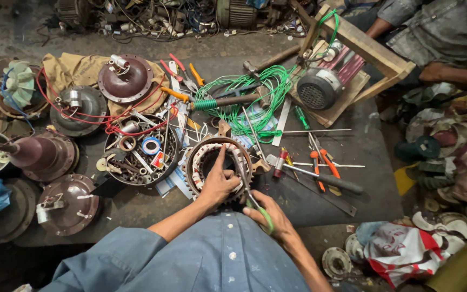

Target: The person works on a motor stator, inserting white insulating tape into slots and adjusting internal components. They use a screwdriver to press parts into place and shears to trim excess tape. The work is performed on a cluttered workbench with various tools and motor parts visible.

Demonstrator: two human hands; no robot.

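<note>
A round fan stator (204, 157) with copper windings lies on the dark work surface in front of me. My left hand (219, 181) rests on its near rim, index finger pointing into the bore. My right hand (268, 216) grips a green-handled tool (255, 203) whose thin metal shaft runs up to the stator's right rim. Both blue sleeves fill the bottom of the view.
A round tray of small parts (141, 151) sits left of the stator. Brown fan motor covers (68, 203) lie at left. Green wire (255, 94), screwdrivers and pliers (320, 162) lie behind and right. Another person (439, 38) sits at upper right by a wooden frame (363, 48).
</note>
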